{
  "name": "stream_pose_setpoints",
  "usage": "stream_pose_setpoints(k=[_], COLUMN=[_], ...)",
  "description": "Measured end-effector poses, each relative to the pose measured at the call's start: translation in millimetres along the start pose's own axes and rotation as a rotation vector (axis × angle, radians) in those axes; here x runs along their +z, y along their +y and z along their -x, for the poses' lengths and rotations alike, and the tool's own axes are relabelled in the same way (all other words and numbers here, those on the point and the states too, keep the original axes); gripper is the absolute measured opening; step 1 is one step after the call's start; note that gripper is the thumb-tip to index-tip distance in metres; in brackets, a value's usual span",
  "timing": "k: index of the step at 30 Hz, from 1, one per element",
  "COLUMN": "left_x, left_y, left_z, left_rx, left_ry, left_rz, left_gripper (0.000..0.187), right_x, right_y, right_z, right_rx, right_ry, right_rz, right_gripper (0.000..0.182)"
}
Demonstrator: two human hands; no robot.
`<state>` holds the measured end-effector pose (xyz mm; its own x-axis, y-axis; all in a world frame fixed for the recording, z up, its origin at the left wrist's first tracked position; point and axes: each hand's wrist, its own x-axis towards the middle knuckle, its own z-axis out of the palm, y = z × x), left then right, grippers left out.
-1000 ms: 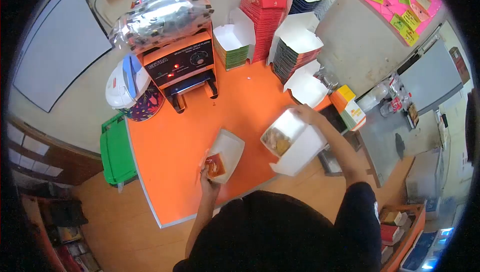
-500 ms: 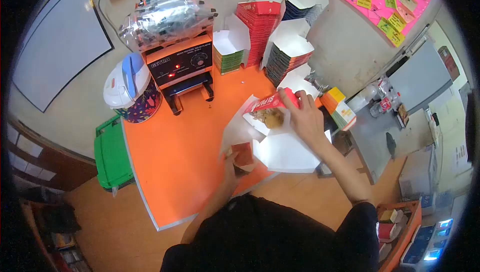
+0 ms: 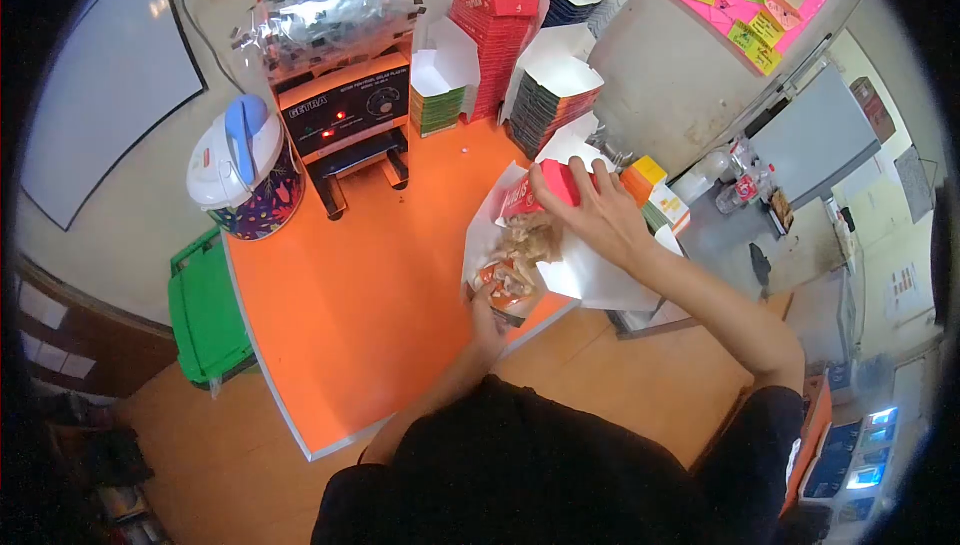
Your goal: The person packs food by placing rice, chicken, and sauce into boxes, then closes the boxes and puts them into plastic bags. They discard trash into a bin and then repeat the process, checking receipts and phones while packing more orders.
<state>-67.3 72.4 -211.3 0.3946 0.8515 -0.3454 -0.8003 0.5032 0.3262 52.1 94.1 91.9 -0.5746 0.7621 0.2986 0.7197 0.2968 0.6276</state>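
An open paper food box (image 3: 515, 196), red outside and white inside, is at the front right of the orange table, its white lid flap (image 3: 605, 283) spread toward me. My right hand (image 3: 592, 210) grips the box's red far wall, thumb and fingers over its edge. Inside lies a brownish clear-wrapped packet of food (image 3: 537, 238). My left hand (image 3: 486, 313) is closed around a small glossy orange-red packet with pale bits (image 3: 507, 283), at the near left side of the box, beside the brown packet. Part of the fingers is hidden beneath it.
On the orange table (image 3: 345, 325), a sealing machine (image 3: 345, 110) stands at the back, with a rice cooker (image 3: 245, 170) to its left. Stacks of folded red boxes (image 3: 490, 55) and dark boxes (image 3: 555, 95) line the wall. A green bin (image 3: 208, 310) stands left of the table.
My left hand has moved right and up to the box, and the packet in it has turned to show its orange-red, pale-flecked side. My right hand keeps gripping the box wall. The view has shifted slightly.
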Motion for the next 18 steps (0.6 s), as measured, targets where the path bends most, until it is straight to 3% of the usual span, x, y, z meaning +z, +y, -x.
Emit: stream_pose_setpoints(k=[8,18], left_x=[20.8,-24.5], left_y=[26.2,24.7], left_z=[18.4,5.0], left_rx=[-0.129,0.208], left_ry=[0.101,0.295], left_rz=[0.181,-0.140], left_gripper=[0.033,0.037], right_x=[-4.9,-7.0], right_y=[-4.2,-19.1], right_z=[1.5,7.2], right_rx=[-0.056,-0.045], right_ry=[0.171,0.238], right_rz=[0.144,0.081], right_gripper=[0.055,0.057])
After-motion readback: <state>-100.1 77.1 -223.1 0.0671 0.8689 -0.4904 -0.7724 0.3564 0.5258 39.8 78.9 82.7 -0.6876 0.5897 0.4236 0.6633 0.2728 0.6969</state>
